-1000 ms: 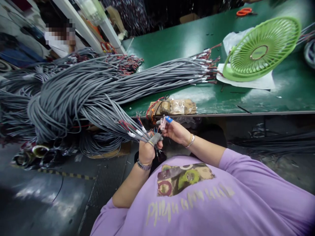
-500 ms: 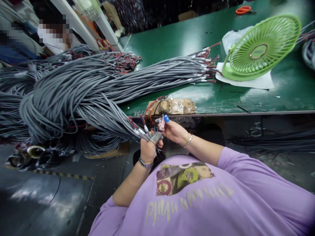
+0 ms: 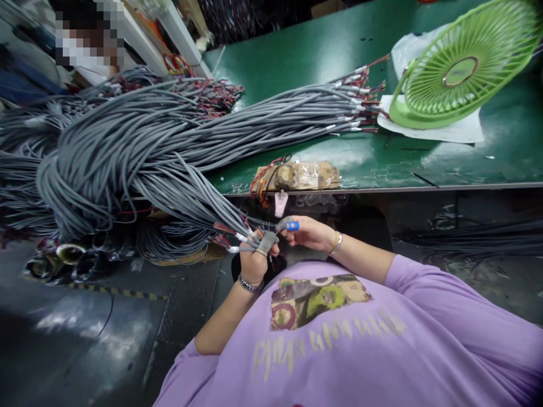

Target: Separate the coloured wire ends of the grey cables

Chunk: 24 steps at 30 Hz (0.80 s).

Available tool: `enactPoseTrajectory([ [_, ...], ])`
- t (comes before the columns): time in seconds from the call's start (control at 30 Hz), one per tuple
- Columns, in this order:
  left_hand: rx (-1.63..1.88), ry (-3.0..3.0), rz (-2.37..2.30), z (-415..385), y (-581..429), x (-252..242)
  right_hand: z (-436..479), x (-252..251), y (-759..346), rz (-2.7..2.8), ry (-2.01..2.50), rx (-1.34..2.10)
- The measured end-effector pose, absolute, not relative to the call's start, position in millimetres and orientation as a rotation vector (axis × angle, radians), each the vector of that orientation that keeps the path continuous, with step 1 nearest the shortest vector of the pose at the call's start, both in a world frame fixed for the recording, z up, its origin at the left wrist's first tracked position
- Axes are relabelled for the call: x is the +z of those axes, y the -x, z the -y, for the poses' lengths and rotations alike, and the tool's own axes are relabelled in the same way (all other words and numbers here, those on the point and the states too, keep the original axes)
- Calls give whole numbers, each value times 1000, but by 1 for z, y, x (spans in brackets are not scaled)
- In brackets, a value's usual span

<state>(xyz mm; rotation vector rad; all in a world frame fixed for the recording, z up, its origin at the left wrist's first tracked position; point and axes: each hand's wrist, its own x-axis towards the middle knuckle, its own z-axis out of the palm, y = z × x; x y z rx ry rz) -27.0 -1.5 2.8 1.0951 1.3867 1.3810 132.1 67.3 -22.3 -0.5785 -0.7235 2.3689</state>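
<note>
My left hand (image 3: 253, 261), a grey cover on its thumb, is closed around the ends of several grey cables (image 3: 203, 198). Thin coloured wires (image 3: 259, 227) fan out from the white-banded cable ends by its fingers. Close beside it, my right hand (image 3: 313, 233) is pinched, its fingertips at a thin wire reaching over from the left hand. Blue tape wraps its thumb, and the exact tip contact is too small to see. A pale pink clip-like piece (image 3: 280, 203) hangs just beyond, at the bench edge.
A large heap of grey cables (image 3: 97, 141) covers the left of the green bench (image 3: 297, 62). A taped wooden block (image 3: 307, 176) with red and black leads lies at the front edge. A green fan (image 3: 460, 70) stands right, on white paper. Another person (image 3: 91, 48) is at upper left.
My right hand has come away from the pink piece, down towards me, and now pinches at the wires. My left hand keeps its hold on the cables. The view has shifted slightly.
</note>
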Motion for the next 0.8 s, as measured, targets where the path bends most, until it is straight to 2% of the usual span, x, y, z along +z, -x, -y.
enactPoseTrajectory([
  [0.3, 1356, -1169, -1425, 4, 28, -1, -55, -4, -124, 1021, 776, 2045],
  [0.7, 1589, -1078, -1450, 0, 17, 2, -49, -8, -125, 1058, 677, 2153],
  [0.8, 1632, -1043, -1450, -3, 14, 7, -61, -9, -125, 846, 696, 2191],
])
